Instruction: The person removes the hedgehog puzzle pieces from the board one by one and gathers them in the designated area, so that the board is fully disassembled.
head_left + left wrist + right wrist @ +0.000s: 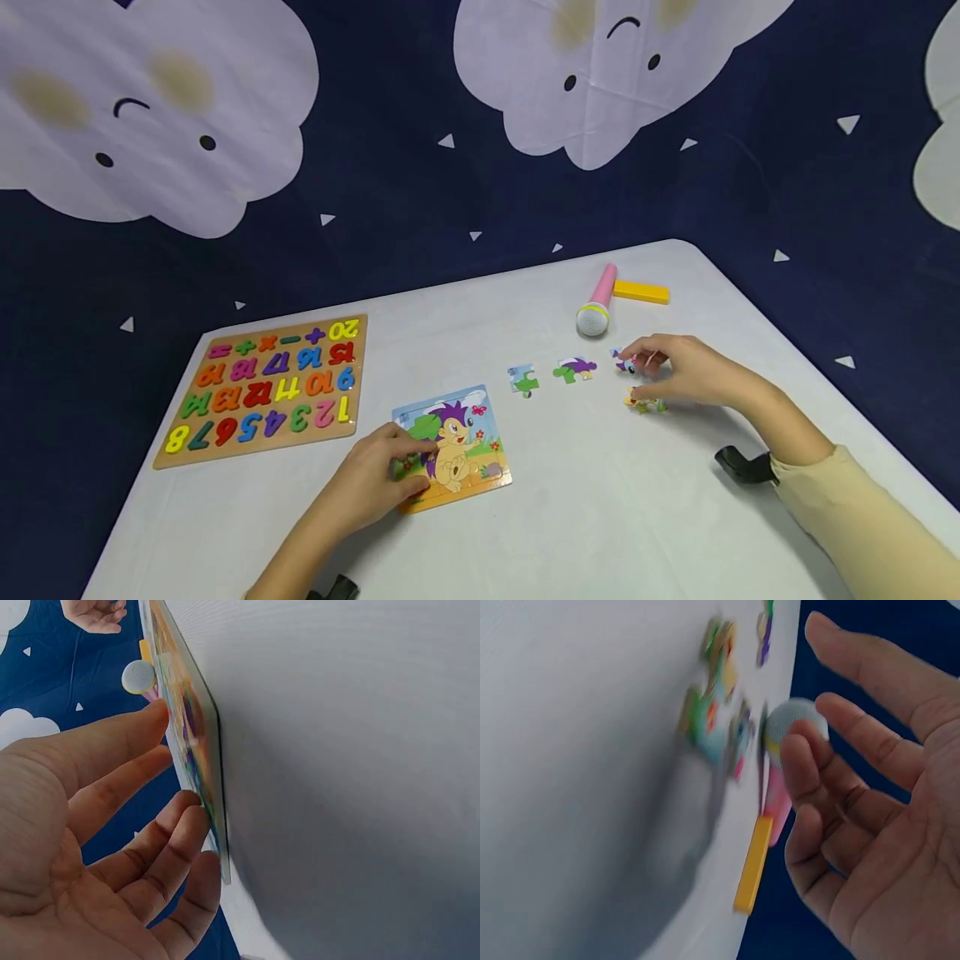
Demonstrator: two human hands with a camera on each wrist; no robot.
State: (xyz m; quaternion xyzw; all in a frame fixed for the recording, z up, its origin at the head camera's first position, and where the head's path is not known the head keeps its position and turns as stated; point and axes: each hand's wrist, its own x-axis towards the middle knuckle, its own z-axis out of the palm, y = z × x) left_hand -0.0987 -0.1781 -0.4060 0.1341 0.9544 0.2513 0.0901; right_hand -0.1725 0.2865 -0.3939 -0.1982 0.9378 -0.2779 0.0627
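Hedgehog puzzle (457,450) flat on white table (585,517), left side under fingertips of left hand (375,471), grip loose and wide; loose pieces (705,720) just beside right hand (686,371), thumb and fingertips apart

Both arms (847,508) extend forward, well apart. The left hand (375,468) is positioned with the fingers (176,859) slightly bent and the thumb (412,486) spread from them. The right hand (690,371) is held with fingers loosely bent, thumb apart.

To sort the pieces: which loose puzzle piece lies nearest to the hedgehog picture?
The blue-and-green piece, leftmost in the head view; the others lie farther right.
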